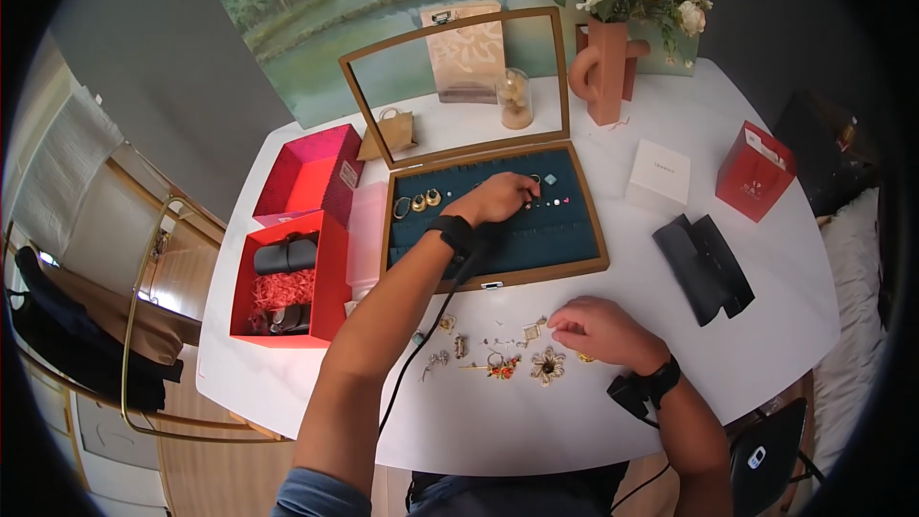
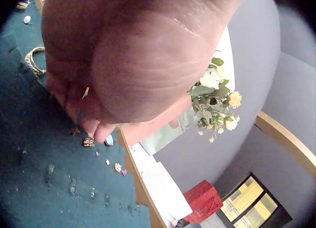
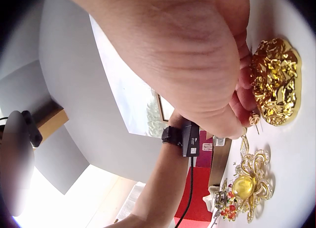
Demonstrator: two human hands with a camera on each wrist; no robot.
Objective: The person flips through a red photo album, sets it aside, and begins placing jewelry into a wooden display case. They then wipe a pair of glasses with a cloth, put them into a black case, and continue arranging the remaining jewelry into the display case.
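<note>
Inside the teal-lined jewelry box (image 1: 498,254), my left hand (image 1: 498,197) reaches to the upper middle of the lining. The left wrist view shows its fingertips (image 2: 101,134) pinching a thin, small piece of jewelry (image 2: 80,113), beside a jewelled stud (image 2: 88,141). My right hand (image 1: 603,330) is low over the white table, fingers loosely bent. Near its fingertips are a square-shaped ornament (image 1: 531,332) and a small rose-shaped piece (image 3: 254,119); contact with them is unclear. A gold ornament (image 3: 276,82) and a flower brooch (image 3: 244,187) lie beside that hand.
Red boxes (image 1: 330,273) stand left of the jewelry box, its glass lid (image 1: 563,77) raised. At right are a white box (image 1: 659,175), a black case (image 1: 704,268) and a red bag (image 1: 755,172). A vase (image 1: 606,72) stands behind. Loose jewelry, including an orange-red piece (image 1: 503,370), lies in front.
</note>
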